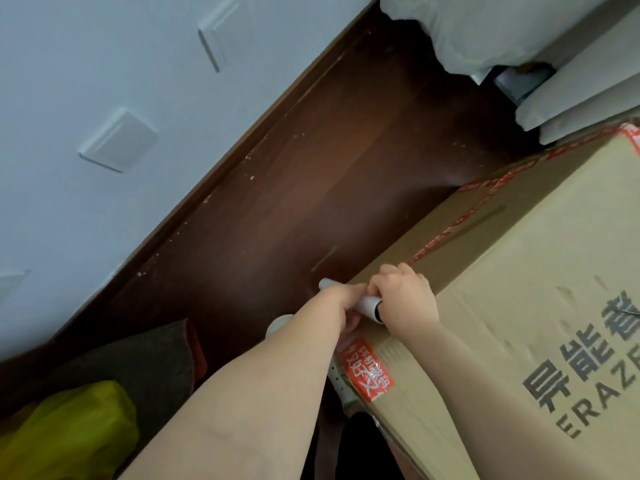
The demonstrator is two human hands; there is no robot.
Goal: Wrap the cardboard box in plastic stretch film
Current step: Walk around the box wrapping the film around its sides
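A large cardboard box (519, 271) with grey printed letters and red-and-white tape fills the right side of the head view. At its near left corner, both hands hold a white roll of stretch film (369, 304). My left hand (341, 299) grips the roll's left part, with the roll's far end sticking out beyond it. My right hand (403, 294) closes over the roll's right end, where the dark core shows. Clear film lies over the box side below the hands, across an orange label (367, 374).
Dark wooden floor (294, 202) runs between the box and a pale wall (104, 98) carrying switch plates. A yellow-green bag (76, 434) and a grey-brown cloth (145, 368) lie at lower left. White bedding and furniture (485, 36) stand at the top right.
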